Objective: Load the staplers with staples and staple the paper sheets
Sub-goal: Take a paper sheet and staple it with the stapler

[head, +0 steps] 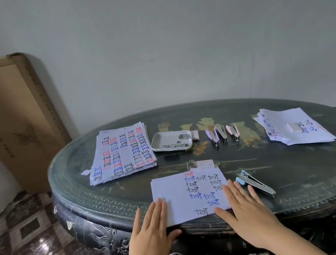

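Gleaming table (299,164), paper sheets (172,194), grey wall (171,39)

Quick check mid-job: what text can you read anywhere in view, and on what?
"Test", repeated in red, blue, black: front sheets.
"Test", same colours: left paper stack.
Right paper stack: handwriting not legible.
Cardboard box, small staple box: print too blurred.

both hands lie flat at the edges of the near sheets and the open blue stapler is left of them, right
Not quite: the open blue stapler lies right of the near sheets, beside the right hand, as the head view shows. The left hand and right hand do lie flat at the edges.
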`<state>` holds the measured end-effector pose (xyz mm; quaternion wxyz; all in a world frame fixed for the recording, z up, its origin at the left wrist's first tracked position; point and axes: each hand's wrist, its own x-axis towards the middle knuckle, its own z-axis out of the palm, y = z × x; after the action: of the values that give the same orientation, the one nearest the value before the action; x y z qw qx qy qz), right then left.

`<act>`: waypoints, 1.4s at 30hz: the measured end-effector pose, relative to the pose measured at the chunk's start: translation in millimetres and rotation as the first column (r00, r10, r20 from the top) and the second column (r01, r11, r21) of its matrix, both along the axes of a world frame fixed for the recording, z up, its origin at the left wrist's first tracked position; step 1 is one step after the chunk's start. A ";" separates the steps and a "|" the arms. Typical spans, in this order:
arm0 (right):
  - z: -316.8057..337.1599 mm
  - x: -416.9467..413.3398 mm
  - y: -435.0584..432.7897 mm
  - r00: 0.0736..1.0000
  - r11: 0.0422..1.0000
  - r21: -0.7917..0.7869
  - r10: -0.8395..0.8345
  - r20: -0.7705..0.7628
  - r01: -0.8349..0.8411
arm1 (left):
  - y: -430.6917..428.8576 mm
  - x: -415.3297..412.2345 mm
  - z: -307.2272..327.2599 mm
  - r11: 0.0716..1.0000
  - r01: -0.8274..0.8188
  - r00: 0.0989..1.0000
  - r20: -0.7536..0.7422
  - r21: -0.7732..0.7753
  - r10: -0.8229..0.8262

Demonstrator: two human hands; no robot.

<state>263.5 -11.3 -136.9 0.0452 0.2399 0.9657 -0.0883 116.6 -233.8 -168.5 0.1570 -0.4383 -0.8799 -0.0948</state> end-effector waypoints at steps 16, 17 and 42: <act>113.7 48.6 34.7 0.941 0.872 -0.421 0.115 -0.318 -0.249 | -3.1 -23.9 137.0 0.841 0.448 0.854 0.132 0.303 -0.503; 123.7 49.5 38.1 0.945 0.851 -0.458 0.121 -0.303 -0.256 | -0.5 -20.1 147.5 0.836 0.411 0.857 0.158 0.363 -0.490; 64.3 -10.5 112.4 0.911 0.904 -0.374 -0.319 -0.261 0.210 | 36.7 -3.3 113.9 0.735 -0.407 0.417 0.827 0.542 -0.378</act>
<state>253.0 101.1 -72.6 -0.0821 0.3417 0.8885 -0.2950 113.3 -197.1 -54.6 -0.1957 -0.2160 -0.7223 -0.6271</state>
